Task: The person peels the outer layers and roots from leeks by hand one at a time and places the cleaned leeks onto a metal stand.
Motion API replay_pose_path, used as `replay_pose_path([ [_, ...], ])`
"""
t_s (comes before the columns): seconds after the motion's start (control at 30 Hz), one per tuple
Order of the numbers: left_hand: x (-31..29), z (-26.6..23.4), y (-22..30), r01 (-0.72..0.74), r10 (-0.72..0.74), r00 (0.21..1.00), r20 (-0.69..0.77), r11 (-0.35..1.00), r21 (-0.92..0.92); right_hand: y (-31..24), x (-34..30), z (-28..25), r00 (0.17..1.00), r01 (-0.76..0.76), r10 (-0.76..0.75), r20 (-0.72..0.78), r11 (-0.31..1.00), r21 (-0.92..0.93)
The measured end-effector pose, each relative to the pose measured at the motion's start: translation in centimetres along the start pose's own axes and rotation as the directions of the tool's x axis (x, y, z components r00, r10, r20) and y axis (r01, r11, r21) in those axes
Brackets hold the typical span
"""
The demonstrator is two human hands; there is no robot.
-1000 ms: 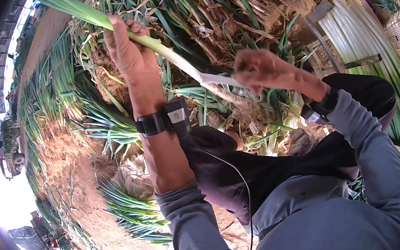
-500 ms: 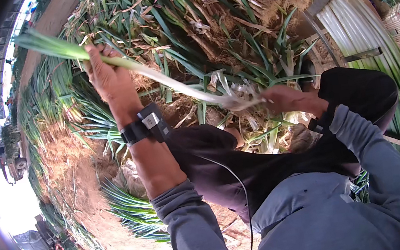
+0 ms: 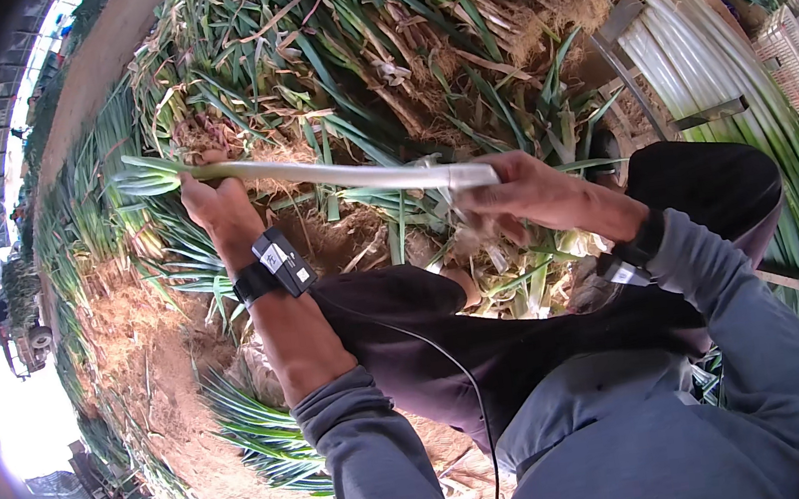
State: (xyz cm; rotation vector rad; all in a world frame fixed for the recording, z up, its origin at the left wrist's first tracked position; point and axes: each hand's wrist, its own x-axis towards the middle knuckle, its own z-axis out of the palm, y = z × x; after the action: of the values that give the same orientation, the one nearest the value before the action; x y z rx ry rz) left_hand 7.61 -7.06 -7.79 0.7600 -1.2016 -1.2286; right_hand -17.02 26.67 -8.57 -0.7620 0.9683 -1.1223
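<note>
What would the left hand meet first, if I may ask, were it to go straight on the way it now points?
Beyond the stalk it grips, the left hand would probably meet the leafy green heap first, though depth is hard to judge.

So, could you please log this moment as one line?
left hand: gripping leek near green leaves | right hand: at its white end | right side: stacked leeks

— Clothing noted?
— Grey-blue top [image 3: 649,459], long sleeves [image 3: 376,454], dark trousers [image 3: 533,343]
— Wrists?
— Black straps [image 3: 255,283]; the left one carries a dark rectangular module [image 3: 293,269], pale label [image 3: 273,257] affixed; a thin cable [image 3: 477,396] crosses the trousers
</note>
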Motion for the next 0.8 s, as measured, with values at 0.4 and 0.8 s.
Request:
replay_pose_path([
  [0.4,2.4,-2.3,-1.2,0.147,-0.435,0.744,-0.507,0.847,-0.511,-5.5,-13.8,2.3,0.991,-0.001,-0.097,-0.091,0.679,-0.734],
  [0.8,-0.3,3.5,1.9,0.02,-0.181,0.933,-0.31,0.889,-0.457,3.4,-2.4,-6.1,0.993,0.099,-0.061,0.098,0.009,-0.995],
])
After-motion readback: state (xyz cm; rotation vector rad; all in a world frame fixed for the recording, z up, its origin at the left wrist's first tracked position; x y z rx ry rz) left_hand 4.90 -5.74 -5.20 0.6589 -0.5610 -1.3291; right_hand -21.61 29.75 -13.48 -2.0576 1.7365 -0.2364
